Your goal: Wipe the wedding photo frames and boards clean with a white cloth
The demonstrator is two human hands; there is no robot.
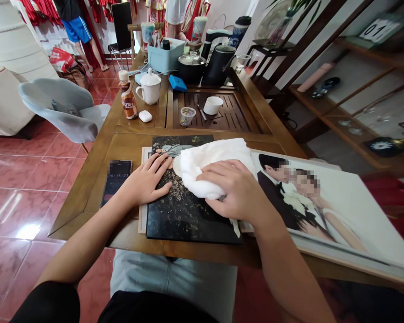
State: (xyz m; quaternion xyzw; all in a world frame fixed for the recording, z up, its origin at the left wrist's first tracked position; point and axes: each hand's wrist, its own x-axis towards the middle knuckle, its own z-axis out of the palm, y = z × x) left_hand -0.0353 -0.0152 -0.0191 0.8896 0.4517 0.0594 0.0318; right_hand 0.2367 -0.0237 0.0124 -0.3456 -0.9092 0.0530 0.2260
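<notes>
A dark photo print [185,211] lies on the wooden table [94,179] in front of me. My left hand [146,181] rests flat on its left edge, fingers stretched out. My right hand [237,190] presses down on a white cloth [208,163] that lies on the print's upper right part, fingers curled over the cloth. A large framed portrait [340,211] of two people lies to the right, partly under the cloth and hanging past the table's edge.
A phone [116,179] lies left of the print. Further back stand a coffee bottle [128,96], a white teapot [150,87], an earbud case [145,116], a tea tray [229,112] with cups, kettles [218,63], a blue box [164,56]. A grey chair [65,110] stands left, shelves right. A person stands far back.
</notes>
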